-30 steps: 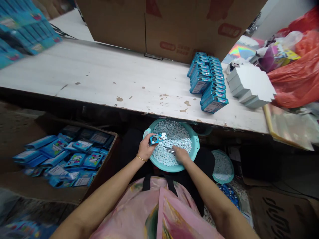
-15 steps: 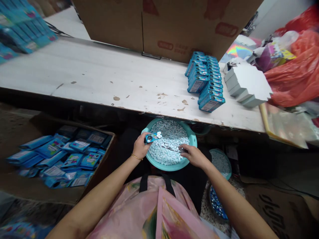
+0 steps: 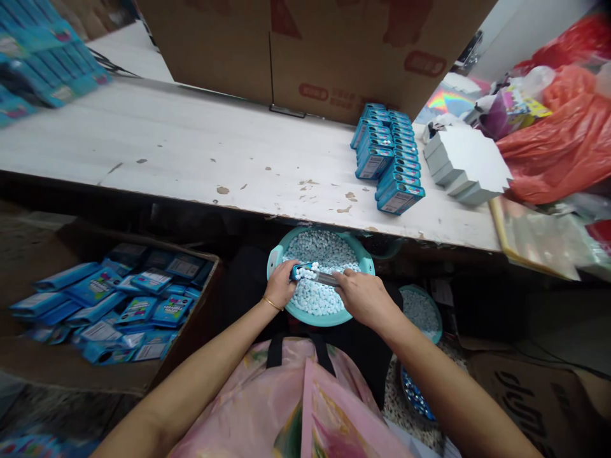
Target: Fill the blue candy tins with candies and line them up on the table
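A teal basin (image 3: 368,267) full of small pale blue-white candies (image 3: 324,249) rests in my lap under the table edge. My left hand (image 3: 280,287) holds a small blue packet (image 3: 300,271) over the candies. My right hand (image 3: 359,296) grips a metal scoop (image 3: 326,278) and brings its tip against the packet's open end. The hands meet over the middle of the basin.
Two rows of filled blue packets (image 3: 391,162) lie on the worn white table (image 3: 200,152), next to white folded cartons (image 3: 465,165). A cardboard box of flat blue packets (image 3: 119,299) sits at my left. A second teal bowl (image 3: 422,312) stands at my right; large cardboard boxes (image 3: 310,51) behind.
My right hand has lifted the scoop out of the candies and moved it left to the packet. My left hand has lowered the packet toward the basin.
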The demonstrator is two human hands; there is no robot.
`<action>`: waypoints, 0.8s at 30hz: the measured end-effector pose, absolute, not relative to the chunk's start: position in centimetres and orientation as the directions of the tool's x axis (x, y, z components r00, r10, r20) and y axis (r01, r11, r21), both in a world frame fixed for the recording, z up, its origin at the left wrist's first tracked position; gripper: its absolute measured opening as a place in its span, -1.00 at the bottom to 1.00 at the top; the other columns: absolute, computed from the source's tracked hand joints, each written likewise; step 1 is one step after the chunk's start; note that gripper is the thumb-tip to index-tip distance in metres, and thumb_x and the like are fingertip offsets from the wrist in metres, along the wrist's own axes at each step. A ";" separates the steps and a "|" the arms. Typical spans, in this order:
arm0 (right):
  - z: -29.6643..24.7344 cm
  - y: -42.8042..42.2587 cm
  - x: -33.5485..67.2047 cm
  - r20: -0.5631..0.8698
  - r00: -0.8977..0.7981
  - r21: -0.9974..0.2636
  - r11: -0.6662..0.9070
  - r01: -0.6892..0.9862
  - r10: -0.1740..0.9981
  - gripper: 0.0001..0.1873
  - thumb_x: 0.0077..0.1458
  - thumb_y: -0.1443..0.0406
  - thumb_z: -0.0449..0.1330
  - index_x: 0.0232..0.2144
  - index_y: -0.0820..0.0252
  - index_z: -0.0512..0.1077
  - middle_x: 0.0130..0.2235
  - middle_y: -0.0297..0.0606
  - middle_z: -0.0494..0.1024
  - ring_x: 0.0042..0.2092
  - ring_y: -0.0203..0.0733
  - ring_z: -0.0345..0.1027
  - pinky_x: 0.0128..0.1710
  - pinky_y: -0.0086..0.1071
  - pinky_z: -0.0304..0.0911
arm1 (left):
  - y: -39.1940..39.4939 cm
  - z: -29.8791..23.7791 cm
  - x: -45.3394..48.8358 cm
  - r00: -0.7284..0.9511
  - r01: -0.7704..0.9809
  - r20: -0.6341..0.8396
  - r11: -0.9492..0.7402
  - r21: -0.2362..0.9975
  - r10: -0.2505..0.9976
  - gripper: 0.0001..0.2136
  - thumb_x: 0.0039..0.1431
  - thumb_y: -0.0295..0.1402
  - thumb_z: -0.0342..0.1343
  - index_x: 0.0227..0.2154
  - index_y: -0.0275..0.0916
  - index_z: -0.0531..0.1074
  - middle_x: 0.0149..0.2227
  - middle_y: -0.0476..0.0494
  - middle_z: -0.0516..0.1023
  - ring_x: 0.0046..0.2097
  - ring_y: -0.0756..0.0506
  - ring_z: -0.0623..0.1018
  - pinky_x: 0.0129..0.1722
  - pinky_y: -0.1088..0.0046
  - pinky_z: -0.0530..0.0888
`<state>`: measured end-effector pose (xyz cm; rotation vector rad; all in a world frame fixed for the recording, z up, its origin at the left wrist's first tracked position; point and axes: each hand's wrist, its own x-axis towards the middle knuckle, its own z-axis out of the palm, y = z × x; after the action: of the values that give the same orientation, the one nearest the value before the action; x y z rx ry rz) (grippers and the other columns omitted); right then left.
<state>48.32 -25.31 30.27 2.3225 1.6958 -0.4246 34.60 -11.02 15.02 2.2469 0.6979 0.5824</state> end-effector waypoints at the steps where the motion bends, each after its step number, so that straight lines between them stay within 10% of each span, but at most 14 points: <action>1: 30.3 -25.4 48.3 -0.362 0.289 0.019 -0.303 0.953 0.886 -0.62 0.18 0.19 -0.17 0.02 0.05 0.18 -0.19 -0.18 0.41 -0.27 -0.17 0.35 -0.38 -0.38 0.15 | -11.0 15.0 34.6 0.751 0.304 0.210 -0.610 0.732 0.626 -0.60 -0.12 -0.56 0.00 -0.14 -0.20 0.29 -0.16 -0.13 0.43 -0.10 -0.14 0.40 -0.08 0.29 0.34; 15: 27.3 -30.4 51.7 -0.347 0.497 -0.085 -0.554 0.828 0.796 -0.68 0.13 0.22 -0.06 -0.06 0.02 0.27 -0.15 -0.25 0.44 -0.16 -0.18 0.34 -0.29 -0.40 0.12 | -8.9 19.2 34.0 0.833 0.342 0.266 -0.830 0.442 0.485 -0.64 -0.02 -0.61 -0.09 -0.17 -0.15 0.37 -0.14 -0.15 0.46 -0.02 -0.16 0.35 0.12 0.08 0.03; 24: 25.8 -26.2 52.1 0.004 0.477 -0.563 -0.392 0.727 0.879 -0.66 0.01 0.14 0.12 -0.14 0.12 0.34 -0.28 -0.30 0.48 -0.30 -0.24 0.33 -0.32 -0.42 0.19 | -7.8 19.8 35.0 0.696 0.254 0.101 -0.376 0.891 0.711 -0.64 -0.13 -0.38 0.15 -0.18 -0.24 0.31 -0.28 -0.04 0.46 -0.25 -0.07 0.45 -0.21 0.42 0.38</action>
<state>52.07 -26.22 25.79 3.1031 1.8488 -0.5631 35.02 -7.77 19.76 1.9445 0.7462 0.5976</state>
